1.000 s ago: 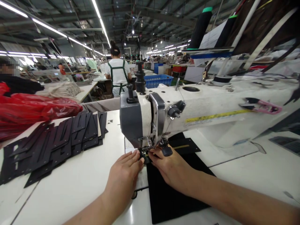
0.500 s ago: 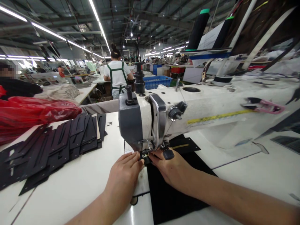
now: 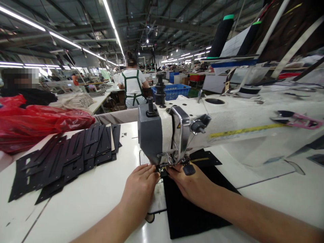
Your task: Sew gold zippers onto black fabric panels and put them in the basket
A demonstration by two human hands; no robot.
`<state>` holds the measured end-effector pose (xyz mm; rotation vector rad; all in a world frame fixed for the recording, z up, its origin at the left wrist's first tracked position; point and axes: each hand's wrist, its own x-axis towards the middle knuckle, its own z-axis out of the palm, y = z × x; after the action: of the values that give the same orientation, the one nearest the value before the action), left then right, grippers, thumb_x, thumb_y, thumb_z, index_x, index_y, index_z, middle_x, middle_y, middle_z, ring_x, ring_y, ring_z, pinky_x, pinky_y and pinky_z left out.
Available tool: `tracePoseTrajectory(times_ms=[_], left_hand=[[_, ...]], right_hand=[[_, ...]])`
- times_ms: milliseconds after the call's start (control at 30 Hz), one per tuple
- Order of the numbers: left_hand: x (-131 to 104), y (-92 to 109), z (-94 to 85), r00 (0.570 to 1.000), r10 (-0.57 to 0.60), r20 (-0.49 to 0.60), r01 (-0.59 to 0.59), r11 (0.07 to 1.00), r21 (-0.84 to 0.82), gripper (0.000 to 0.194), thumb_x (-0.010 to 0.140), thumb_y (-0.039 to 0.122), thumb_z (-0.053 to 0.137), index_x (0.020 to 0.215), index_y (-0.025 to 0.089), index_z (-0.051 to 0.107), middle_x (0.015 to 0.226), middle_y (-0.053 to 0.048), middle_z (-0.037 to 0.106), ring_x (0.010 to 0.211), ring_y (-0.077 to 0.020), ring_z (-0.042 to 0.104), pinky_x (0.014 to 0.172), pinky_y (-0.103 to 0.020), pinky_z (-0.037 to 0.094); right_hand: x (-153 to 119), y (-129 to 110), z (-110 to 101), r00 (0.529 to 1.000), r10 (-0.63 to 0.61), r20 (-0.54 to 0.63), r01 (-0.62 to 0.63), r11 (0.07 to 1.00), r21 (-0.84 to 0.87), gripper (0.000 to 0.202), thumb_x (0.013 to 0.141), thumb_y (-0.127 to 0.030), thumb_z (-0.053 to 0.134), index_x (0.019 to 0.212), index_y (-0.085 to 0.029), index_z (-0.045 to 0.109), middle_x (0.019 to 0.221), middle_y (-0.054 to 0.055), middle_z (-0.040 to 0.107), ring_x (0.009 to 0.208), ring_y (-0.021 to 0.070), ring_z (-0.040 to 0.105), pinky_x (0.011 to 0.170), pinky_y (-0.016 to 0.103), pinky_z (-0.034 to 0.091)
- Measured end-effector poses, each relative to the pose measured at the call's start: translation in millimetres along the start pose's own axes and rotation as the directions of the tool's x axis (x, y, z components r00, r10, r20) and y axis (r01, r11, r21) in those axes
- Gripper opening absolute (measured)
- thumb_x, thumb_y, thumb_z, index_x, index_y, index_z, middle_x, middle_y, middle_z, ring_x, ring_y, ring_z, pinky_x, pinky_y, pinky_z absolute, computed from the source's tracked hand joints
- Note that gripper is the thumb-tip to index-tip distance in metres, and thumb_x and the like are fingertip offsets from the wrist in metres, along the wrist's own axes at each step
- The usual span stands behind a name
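A black flat panel (image 3: pixel 194 216), seemingly fabric or leather, lies under the needle end of a white and grey sewing machine (image 3: pixel 150 135). To the left of the presser foot, my left hand (image 3: pixel 140 185) has its fingers together, the fingertips and thumb closed at the panel's edge. My right hand (image 3: pixel 192 182) rests over the panel on the other side of the foot, its fingers bent and closed on the material near the needle. The machine's foot and a dark knob partly hide those fingertips. Behind the right hand, another black piece (image 3: pixel 206 158) carries a yellowish strip.
Black cut pieces (image 3: pixel 76 152) with slots and holes lie overlapping on the white table (image 3: pixel 83 209) at left. Beyond them is a red plastic bag (image 3: pixel 45 118). Pink-handled snips (image 3: pixel 303 119) rest on the machine arm. A blue crate (image 3: pixel 172 91) and a co-worker (image 3: pixel 133 82) are farther back.
The view has shifted slightly, so most of the scene sits farther right. Both hands keep nearly the same place at the presser foot, and the panel has barely moved.
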<state>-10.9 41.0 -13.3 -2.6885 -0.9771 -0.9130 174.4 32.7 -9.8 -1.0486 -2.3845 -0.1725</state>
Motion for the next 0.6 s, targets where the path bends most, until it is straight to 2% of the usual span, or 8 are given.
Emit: tracePoseTrajectory(times_ms=[167,433,600], left_hand=[[1.8,-0.1,-0.8,1.0,-0.018,0.002,0.018,1.0,-0.004,0.019,0.088,0.013,0.043,0.08,0.014,0.06,0.086,-0.009,0.07,0.079,-0.0209,0.067,0.079,-0.039,0.054],[-1.2,0.8,-2.7,1.0,-0.009,0.023,0.009,1.0,-0.008,0.021,0.089,0.013,0.042,0.083,0.015,0.061,0.09,-0.008,0.07,0.082,-0.0211,0.067,0.08,-0.039,0.054],[-4.5,3.4,-4.0,1.0,0.009,-0.004,-0.009,1.0,-0.006,0.024,0.09,0.013,0.038,0.086,0.015,0.062,0.092,-0.009,0.07,0.085,-0.0221,0.067,0.08,-0.04,0.054]], right_hand=[[0.0,1.1,2.7,1.0,-0.011,-0.016,0.011,1.0,-0.005,0.027,0.072,0.002,0.046,0.087,-0.013,0.063,0.083,0.007,0.065,0.074,0.0205,0.058,0.072,0.032,0.046],[-0.2,1.1,2.0,0.999,-0.004,-0.036,0.006,0.998,0.063,0.028,0.076,-0.001,0.046,0.096,-0.014,0.062,0.088,0.007,0.066,0.08,0.0221,0.059,0.076,0.034,0.046],[-2.5,-0.9,0.6,0.995,0.025,-0.101,-0.01,0.988,0.153,0.022,0.081,-0.006,0.045,0.091,-0.015,0.062,0.086,0.007,0.065,0.08,0.021,0.058,0.075,0.033,0.047]])
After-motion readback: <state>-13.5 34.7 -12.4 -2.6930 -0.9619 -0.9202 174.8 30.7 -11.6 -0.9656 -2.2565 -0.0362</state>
